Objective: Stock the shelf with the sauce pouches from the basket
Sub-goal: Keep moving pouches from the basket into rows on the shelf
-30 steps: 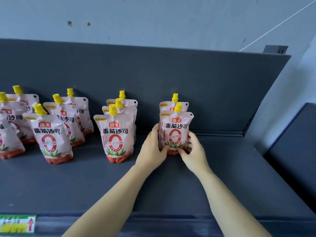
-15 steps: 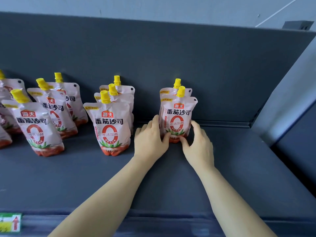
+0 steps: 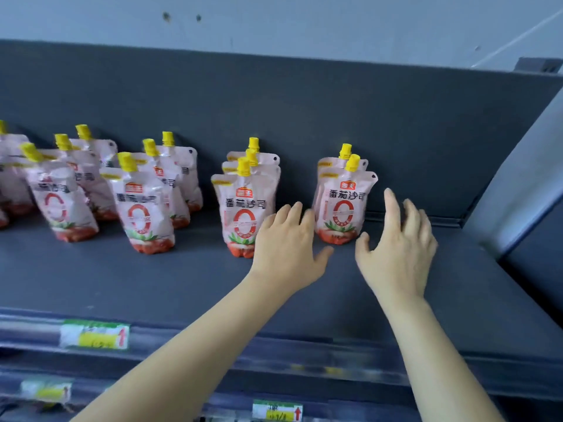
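Note:
Pink sauce pouches with yellow caps stand in rows on the dark grey shelf (image 3: 152, 284). The rightmost row has two pouches; its front pouch (image 3: 345, 205) stands upright on its own. My left hand (image 3: 286, 248) hovers just left of it with fingers spread, in front of the neighbouring row's front pouch (image 3: 240, 214). My right hand (image 3: 396, 248) is just right of the rightmost pouch, fingers spread and apart from it. Neither hand holds anything. The basket is out of view.
More pouch rows (image 3: 140, 208) fill the shelf to the left. The shelf's back panel (image 3: 304, 117) rises behind them. A slanted grey side panel (image 3: 518, 190) bounds the right end. Price tags (image 3: 94, 335) sit on the front rail, with another tag (image 3: 277, 411) lower down.
Both hands have let go of the rightmost front pouch and drawn back from it with fingers spread. The view has shifted, showing the shelf's front rail.

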